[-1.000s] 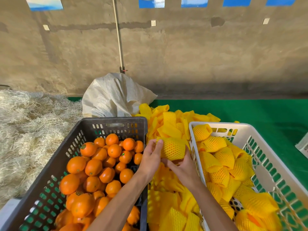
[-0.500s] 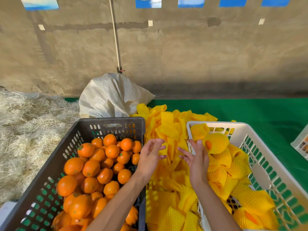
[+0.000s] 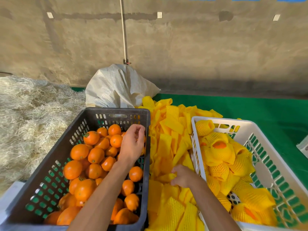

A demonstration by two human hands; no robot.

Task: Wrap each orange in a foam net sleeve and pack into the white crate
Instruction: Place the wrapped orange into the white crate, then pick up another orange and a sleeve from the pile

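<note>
**Grabbing the next orange + sleeve at the same time**

Left hand hovers over the dark crate of bare oranges, fingers loosely curled, grip empty as far as I can see, not on a fruit yet. Right hand is down in the pile of yellow foam net sleeves between the two crates, fingers curled onto one sleeve; whether it's properly pinched or just touched, I can't tell.

My tip for this step: pick a top orange so the heap doesn't roll, and take one sleeve only, by its open end, since they lie flat and stick together.

The sleeve under the right hand looks flattened, its long axis lying roughly left-right, one end poking out toward the dark crate. I'd turn the open end to face the orange, then push the fruit in along that axis.

White crate on the right already holds plenty of wrapped oranges, one showing orange skin through its upward-facing open end.
</note>
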